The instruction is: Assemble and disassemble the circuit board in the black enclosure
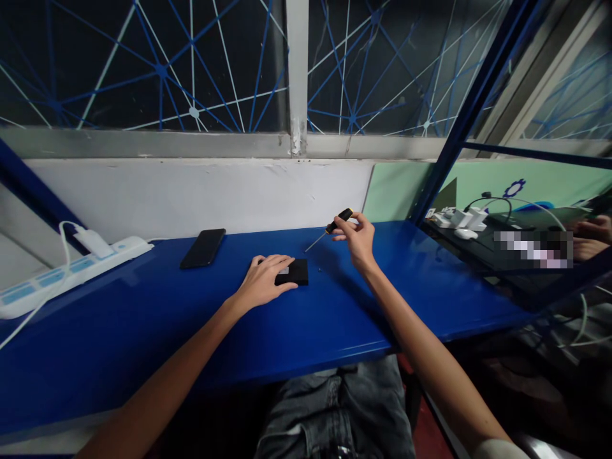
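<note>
The right hand (358, 242) holds a screwdriver (340, 220) by its black and yellow handle, its grip closed on it between thumb and fingers. The thin metal shaft slants down toward the person's left, and its tip is above the tabletop (205, 319), near the far right corner of a flat black box (299, 273) but apart from it. The box lies flat on the blue tabletop, in front of the person and near the middle of the view. The left hand (266, 280) rests palm down over the left part of the box, its grip open: the fingers reach across the top and the thumb is spread out along the near edge. A pale patch (284, 270) shows on the box beneath the fingers. Just to the right of the box lies a tiny object (320, 269), too small to make out. Farther left, toward the back edge, a dark phone (203, 248) lies flat and at a slant, well apart from the box. At the far left is a white power strip (122, 250) with blue sections, a white plug (94, 243) seated in it and a white cable (65, 248) running from the plug. Beyond the blue frame on the right, white adapters (461, 218) and cables sit on a dark surface (482, 241), and part of another person's hand (591, 239) shows at the view's edge.
</note>
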The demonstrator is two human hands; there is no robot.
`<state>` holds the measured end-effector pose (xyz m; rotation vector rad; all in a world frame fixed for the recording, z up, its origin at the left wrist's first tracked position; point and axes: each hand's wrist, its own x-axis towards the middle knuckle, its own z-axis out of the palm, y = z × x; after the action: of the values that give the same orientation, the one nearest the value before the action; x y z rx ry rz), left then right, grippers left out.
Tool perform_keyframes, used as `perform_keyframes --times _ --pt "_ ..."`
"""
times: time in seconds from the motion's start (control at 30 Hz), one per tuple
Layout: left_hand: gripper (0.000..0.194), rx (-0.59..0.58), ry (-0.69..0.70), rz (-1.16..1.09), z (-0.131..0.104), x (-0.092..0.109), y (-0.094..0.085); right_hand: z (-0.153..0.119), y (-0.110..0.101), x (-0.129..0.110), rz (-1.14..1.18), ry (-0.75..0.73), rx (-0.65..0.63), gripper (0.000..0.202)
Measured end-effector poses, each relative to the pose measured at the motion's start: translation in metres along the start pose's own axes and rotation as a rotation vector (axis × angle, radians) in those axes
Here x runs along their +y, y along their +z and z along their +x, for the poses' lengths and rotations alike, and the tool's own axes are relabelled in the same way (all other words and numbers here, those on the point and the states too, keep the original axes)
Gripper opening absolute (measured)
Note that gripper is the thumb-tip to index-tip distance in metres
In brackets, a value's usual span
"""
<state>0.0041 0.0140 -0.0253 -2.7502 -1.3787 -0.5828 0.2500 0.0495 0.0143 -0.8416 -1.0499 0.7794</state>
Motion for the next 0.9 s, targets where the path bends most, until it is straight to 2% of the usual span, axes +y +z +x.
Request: perform_keyframes --times 0.17,0.33,0.47,0.9 --pt "0.061 0.025 -0.004 -0.086 -0.001 -0.005 -0.008 0.005 -0.006 0.002 0.011 0.016 0.043 0.039" --pt "0.065 0.135 -0.04 -0.331 -0.003 -0.004 -0.026 0.0 -0.003 -0.008 0.038 0.025 0.008 0.04" --pt "0.061 0.201 -0.047 -0.473 -0.004 -0.002 -0.036 -0.003 0.0 -0.014 0.086 0.015 -0.008 0.041" --pt "0.049 0.234 -0.059 -0.532 -0.004 -0.002 -0.039 -0.007 0.003 -0.013 0.06 -0.004 -0.06 0.039"
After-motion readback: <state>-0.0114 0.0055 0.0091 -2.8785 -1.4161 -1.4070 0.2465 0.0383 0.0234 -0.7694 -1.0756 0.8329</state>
